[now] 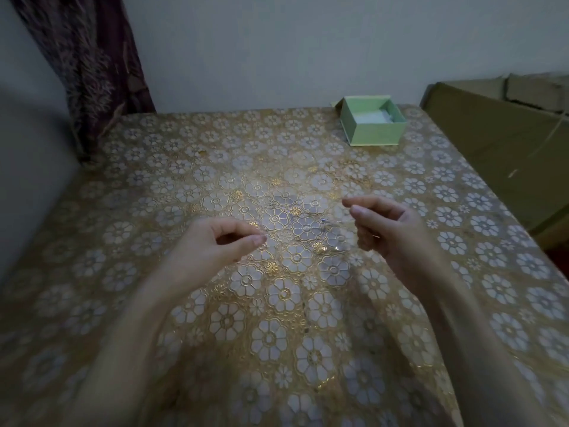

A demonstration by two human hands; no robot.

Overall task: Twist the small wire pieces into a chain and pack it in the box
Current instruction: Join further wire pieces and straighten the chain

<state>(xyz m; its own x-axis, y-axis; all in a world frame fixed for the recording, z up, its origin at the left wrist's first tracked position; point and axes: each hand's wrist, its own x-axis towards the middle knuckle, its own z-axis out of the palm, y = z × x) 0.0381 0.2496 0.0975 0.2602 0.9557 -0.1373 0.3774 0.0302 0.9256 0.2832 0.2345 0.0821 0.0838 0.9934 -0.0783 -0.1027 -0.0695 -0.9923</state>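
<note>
So we're somewhere in the twisting step here, hands hovering over the bench (pixel 129 186) with its gold flower-pattern cover. Our left hand (pixel 215 245) has thumb and forefinger pinched together at the tips, and it looks like they're nipping something very fine, though honestly we can't make out wire in that pinch. Our right hand (pixel 385 226) has its fingers curled in, with a thin glint near the lower fingers that's probably a bit of wire held there, but we wouldn't swear to it. Between the two hands there's a faint shiny strand of wire (pixel 323 224) just above or on the cover, running toward the right hand, plus another small glint lower down. That's our best guess for the chain so far. How many links it has, or whether the ends actually reach both hands, we really can't tell, since the light is dim and the shiny pattern swallows it. The green box (pixel 374 131) sits open at the far right of the bench, well apart from the hands, with something pale lining the inside and what looks like its lid tucked under or behind it. Nothing wire-like shows in it, so packing isn't done. The next move probably calls for bringing both pinches close and rolling one end around the other, gently, because stuff this thin will kink or slip out easily.
</note>
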